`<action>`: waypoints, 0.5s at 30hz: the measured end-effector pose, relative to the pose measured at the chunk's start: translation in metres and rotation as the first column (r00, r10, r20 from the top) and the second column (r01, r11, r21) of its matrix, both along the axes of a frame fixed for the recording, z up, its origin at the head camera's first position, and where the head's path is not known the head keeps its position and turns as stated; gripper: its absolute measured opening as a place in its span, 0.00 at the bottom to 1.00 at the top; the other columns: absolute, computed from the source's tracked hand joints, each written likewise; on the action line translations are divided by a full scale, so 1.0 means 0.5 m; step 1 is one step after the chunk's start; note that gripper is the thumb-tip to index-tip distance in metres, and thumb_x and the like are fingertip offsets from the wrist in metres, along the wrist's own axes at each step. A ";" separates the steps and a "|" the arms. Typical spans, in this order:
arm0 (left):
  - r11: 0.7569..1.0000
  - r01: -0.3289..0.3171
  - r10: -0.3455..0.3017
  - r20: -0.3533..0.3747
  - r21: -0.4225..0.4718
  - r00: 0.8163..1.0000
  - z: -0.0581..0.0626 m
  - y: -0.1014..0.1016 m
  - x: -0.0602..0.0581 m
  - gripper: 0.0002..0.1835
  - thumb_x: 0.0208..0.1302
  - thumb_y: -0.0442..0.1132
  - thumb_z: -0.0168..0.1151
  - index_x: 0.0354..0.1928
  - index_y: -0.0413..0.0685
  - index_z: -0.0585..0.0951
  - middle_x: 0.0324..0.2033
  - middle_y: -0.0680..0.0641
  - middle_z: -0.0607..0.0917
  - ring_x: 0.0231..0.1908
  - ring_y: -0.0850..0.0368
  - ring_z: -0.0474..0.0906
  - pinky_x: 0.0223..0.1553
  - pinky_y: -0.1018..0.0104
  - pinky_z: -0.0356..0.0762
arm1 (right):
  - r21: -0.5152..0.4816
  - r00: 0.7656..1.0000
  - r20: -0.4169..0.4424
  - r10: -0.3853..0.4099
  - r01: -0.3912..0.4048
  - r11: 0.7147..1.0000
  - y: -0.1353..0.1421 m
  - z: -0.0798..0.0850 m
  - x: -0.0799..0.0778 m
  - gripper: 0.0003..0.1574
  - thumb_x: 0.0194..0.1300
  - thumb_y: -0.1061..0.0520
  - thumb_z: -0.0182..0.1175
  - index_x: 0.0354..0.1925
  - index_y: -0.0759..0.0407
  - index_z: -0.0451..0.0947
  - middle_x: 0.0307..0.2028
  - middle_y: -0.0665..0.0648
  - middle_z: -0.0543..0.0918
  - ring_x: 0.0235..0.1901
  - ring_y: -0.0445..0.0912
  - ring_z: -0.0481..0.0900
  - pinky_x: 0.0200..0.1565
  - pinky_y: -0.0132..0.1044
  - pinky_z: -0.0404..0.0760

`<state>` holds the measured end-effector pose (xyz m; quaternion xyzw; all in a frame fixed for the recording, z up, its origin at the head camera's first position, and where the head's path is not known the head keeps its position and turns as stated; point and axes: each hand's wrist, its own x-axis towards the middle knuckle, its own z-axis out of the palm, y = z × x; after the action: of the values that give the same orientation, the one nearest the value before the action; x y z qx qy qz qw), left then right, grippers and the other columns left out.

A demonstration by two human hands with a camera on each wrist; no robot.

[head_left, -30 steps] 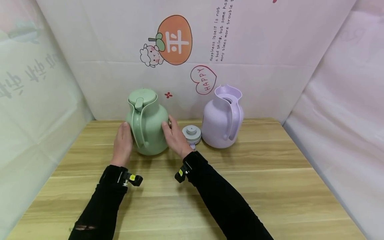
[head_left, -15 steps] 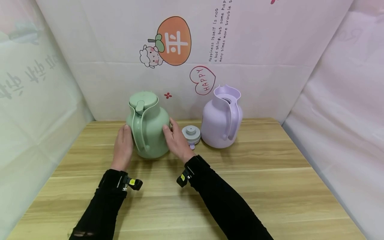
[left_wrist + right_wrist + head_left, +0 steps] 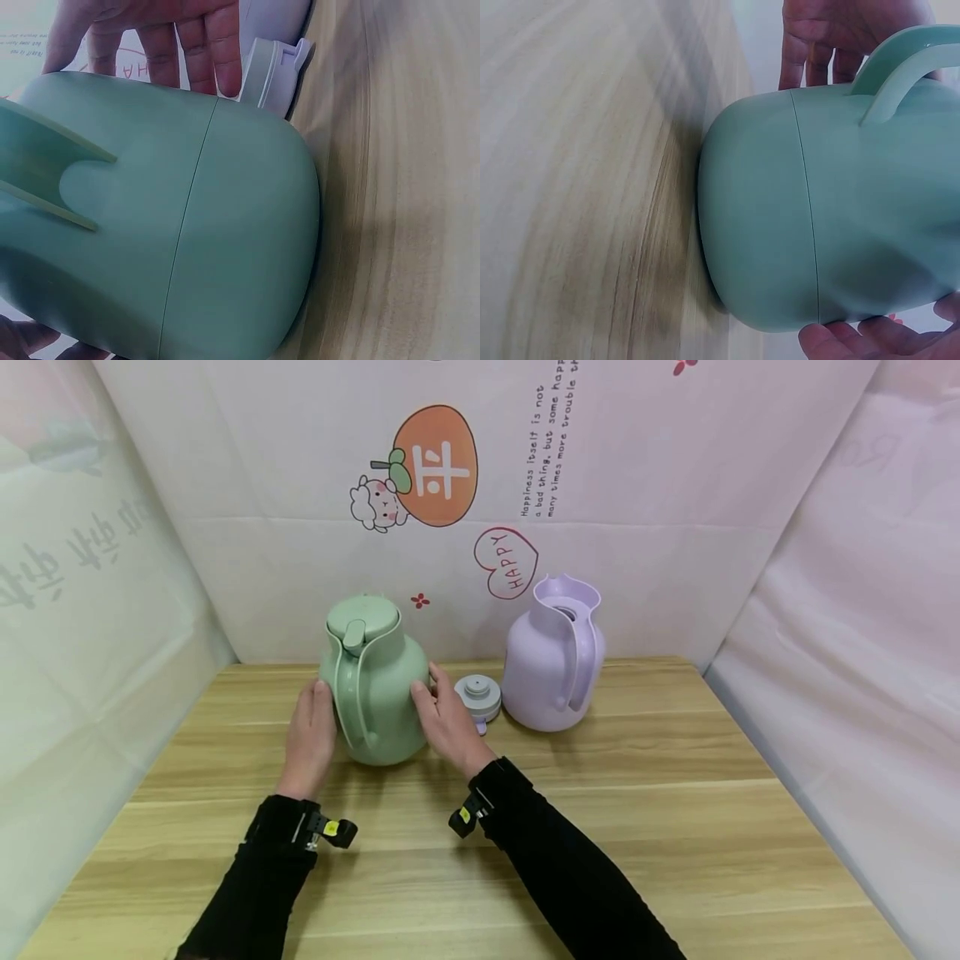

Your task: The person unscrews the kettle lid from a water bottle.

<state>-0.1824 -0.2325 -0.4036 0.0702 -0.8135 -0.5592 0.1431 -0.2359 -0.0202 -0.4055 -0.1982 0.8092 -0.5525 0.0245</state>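
Note:
A green thermos jug [image 3: 393, 710] with a closed green lid stands upright between both hands, handle facing the person, its base right at the wooden table. My left hand [image 3: 309, 735] presses the jug's left side with fairly straight fingers. On the opposite side, my right hand [image 3: 453, 727] holds it with the thumb in front and the fingers reaching behind. The left wrist view shows the right hand's fingers extended, tips against the green wall. Just right of that hand lies a round grey stopper [image 3: 477, 691] with a lilac tab, upside down.
Beside the stopper stands a lilac thermos jug [image 3: 551, 681] with its mouth uncovered and its handle toward the front right. The wooden table [image 3: 637, 827] ends at a printed white cloth [image 3: 300, 460] behind, with more white cloth at both sides.
Both hands have brought the green jug a little toward the person and slightly right. The lilac jug and the stopper have stayed in place.

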 end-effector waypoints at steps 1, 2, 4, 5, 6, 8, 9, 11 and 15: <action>1.000 0.002 -0.002 0.001 -0.002 1.000 0.000 0.001 0.002 0.48 0.75 0.75 0.27 0.83 0.49 0.52 0.80 0.41 0.58 0.80 0.43 0.52 0.78 0.40 0.51 | -0.001 1.000 -0.004 0.000 0.000 1.000 0.001 0.000 0.002 0.45 0.81 0.28 0.34 0.84 0.42 0.41 0.77 0.61 0.65 0.74 0.51 0.69 0.70 0.51 0.72; 1.000 0.004 -0.004 0.004 -0.005 1.000 0.000 0.002 0.004 0.48 0.75 0.75 0.27 0.84 0.49 0.51 0.80 0.41 0.58 0.80 0.43 0.52 0.78 0.40 0.50 | -0.001 1.000 -0.005 -0.001 0.001 1.000 0.003 0.001 0.004 0.45 0.81 0.28 0.34 0.84 0.42 0.41 0.77 0.61 0.65 0.73 0.51 0.69 0.69 0.51 0.73; 1.000 0.006 -0.006 0.009 -0.006 1.000 0.000 0.004 0.008 0.48 0.75 0.76 0.27 0.84 0.50 0.50 0.81 0.42 0.57 0.80 0.43 0.51 0.78 0.39 0.50 | -0.002 1.000 -0.008 0.001 -0.001 1.000 0.006 0.001 0.009 0.44 0.81 0.28 0.34 0.84 0.42 0.41 0.77 0.60 0.64 0.73 0.51 0.69 0.69 0.51 0.73; 1.000 0.005 -0.005 0.013 -0.009 1.000 0.000 0.005 0.010 0.48 0.75 0.76 0.27 0.84 0.50 0.50 0.81 0.42 0.57 0.80 0.43 0.51 0.78 0.39 0.50 | -0.003 1.000 -0.010 0.003 -0.003 1.000 0.007 0.002 0.011 0.44 0.82 0.29 0.35 0.84 0.41 0.42 0.77 0.59 0.64 0.73 0.51 0.69 0.69 0.51 0.73; 1.000 0.006 -0.006 0.015 -0.012 1.000 0.000 0.007 0.011 0.48 0.75 0.76 0.27 0.84 0.50 0.50 0.81 0.42 0.57 0.80 0.43 0.51 0.78 0.39 0.50 | -0.007 1.000 -0.012 0.006 -0.006 1.000 0.008 0.002 0.012 0.43 0.82 0.29 0.35 0.84 0.41 0.42 0.77 0.59 0.64 0.73 0.50 0.69 0.69 0.51 0.73; 1.000 0.007 -0.006 0.018 -0.019 1.000 -0.001 0.008 0.013 0.48 0.75 0.75 0.27 0.84 0.51 0.50 0.81 0.42 0.56 0.81 0.43 0.50 0.78 0.39 0.50 | -0.016 1.000 -0.018 0.012 -0.012 1.000 0.010 0.003 0.016 0.42 0.82 0.30 0.35 0.84 0.40 0.42 0.77 0.58 0.65 0.73 0.50 0.69 0.69 0.51 0.73; 1.000 0.005 -0.005 0.018 -0.026 1.000 -0.001 0.009 0.014 0.48 0.75 0.75 0.26 0.84 0.51 0.50 0.81 0.42 0.56 0.81 0.42 0.50 0.78 0.39 0.50 | -0.021 1.000 -0.020 0.014 -0.015 1.000 0.012 0.003 0.018 0.42 0.82 0.31 0.35 0.84 0.40 0.42 0.78 0.58 0.64 0.73 0.50 0.69 0.69 0.51 0.73; 0.999 0.004 -0.004 0.022 -0.033 1.000 -0.002 0.011 0.016 0.48 0.75 0.75 0.26 0.84 0.51 0.49 0.82 0.42 0.55 0.81 0.42 0.50 0.78 0.38 0.50 | -0.030 0.999 -0.027 0.025 -0.026 0.999 0.014 0.003 0.021 0.41 0.83 0.31 0.36 0.84 0.40 0.42 0.78 0.58 0.64 0.73 0.50 0.69 0.69 0.51 0.73; 0.999 0.005 -0.004 0.027 -0.041 1.000 -0.001 0.015 0.024 0.47 0.76 0.75 0.26 0.84 0.50 0.49 0.81 0.42 0.56 0.80 0.41 0.51 0.78 0.38 0.50 | -0.028 0.999 -0.037 0.030 -0.031 0.999 0.022 0.003 0.029 0.43 0.83 0.31 0.36 0.84 0.43 0.42 0.78 0.60 0.63 0.74 0.51 0.68 0.69 0.51 0.73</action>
<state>-0.1706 -0.2250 -0.4042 0.0732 -0.8267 -0.5419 0.1323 -0.2216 -0.0093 -0.4042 -0.2211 0.7985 -0.5597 0.0153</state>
